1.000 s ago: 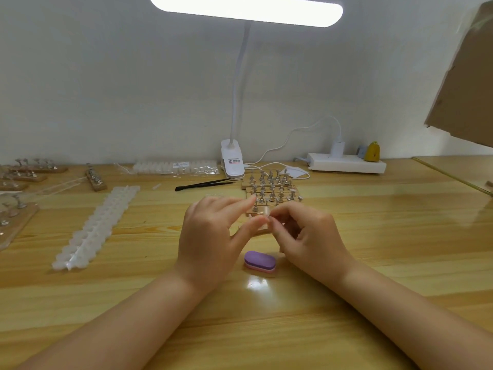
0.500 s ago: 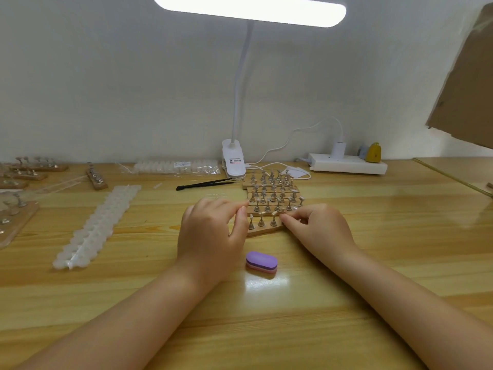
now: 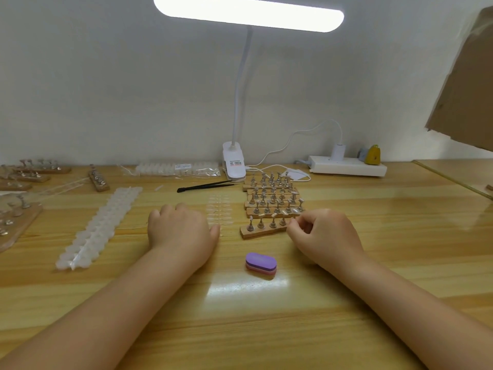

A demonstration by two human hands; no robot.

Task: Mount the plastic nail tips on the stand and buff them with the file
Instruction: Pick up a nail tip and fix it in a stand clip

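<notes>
Pinching at the near stand's (image 3: pixel 262 231) three-o'clock end, right hand (image 3: pixel 324 236) — contents unclear; left hand (image 3: pixel 181 232) curled, seemingly empty — a slip could topple mounted tips (image 3: pixel 274 215).

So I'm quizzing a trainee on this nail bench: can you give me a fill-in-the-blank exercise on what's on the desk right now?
1. The buffer block lying between the two forearms has a ____ top.
2. The right hand is at the right end of the nearest wooden ____.
3. The black tweezers lie in front of the white clip ____.

Missing words: purple; stand; lamp
</notes>
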